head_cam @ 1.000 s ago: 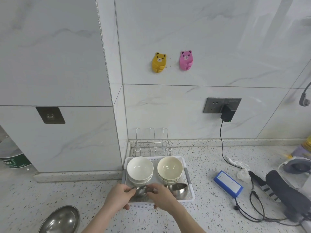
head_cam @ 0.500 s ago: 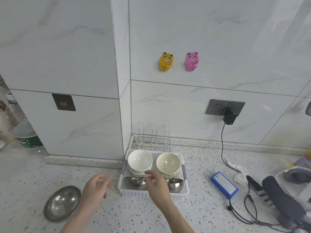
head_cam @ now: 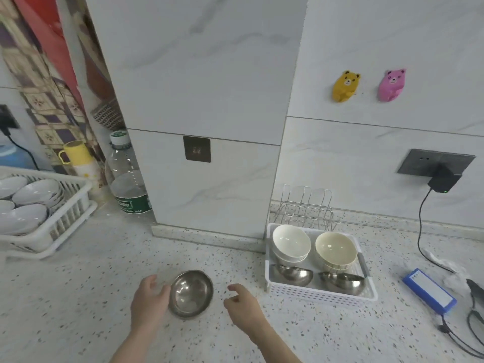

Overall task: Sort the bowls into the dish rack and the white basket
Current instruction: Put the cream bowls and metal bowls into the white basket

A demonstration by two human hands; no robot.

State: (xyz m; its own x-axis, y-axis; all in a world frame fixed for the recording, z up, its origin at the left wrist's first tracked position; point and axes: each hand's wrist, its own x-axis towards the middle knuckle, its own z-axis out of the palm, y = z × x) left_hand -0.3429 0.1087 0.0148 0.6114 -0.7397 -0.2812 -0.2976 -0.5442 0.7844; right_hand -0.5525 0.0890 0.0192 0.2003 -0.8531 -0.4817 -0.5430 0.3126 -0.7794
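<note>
A lone steel bowl (head_cam: 191, 293) sits upright on the speckled counter. My left hand (head_cam: 149, 299) is at its left rim, fingers curved and touching the edge, with no firm grip visible. My right hand (head_cam: 242, 305) hovers open to the right of the bowl, a short gap away. The white basket (head_cam: 322, 295) at the right holds a stack of white bowls (head_cam: 290, 242), a stack of cream bowls (head_cam: 336, 248) and two steel bowls (head_cam: 292, 273) (head_cam: 343, 282). The white dish rack (head_cam: 70, 213) at the far left holds several white bowls (head_cam: 34, 192).
A wire rack (head_cam: 306, 205) stands behind the basket against the wall. A plastic bottle (head_cam: 128, 184) and a yellow cup (head_cam: 74, 153) stand by the pillar's left corner. A blue box (head_cam: 429, 289) and black cables (head_cam: 471, 336) lie at the right.
Both hands left the basket and moved left to the lone steel bowl. The view swung left, bringing the dish rack into sight.
</note>
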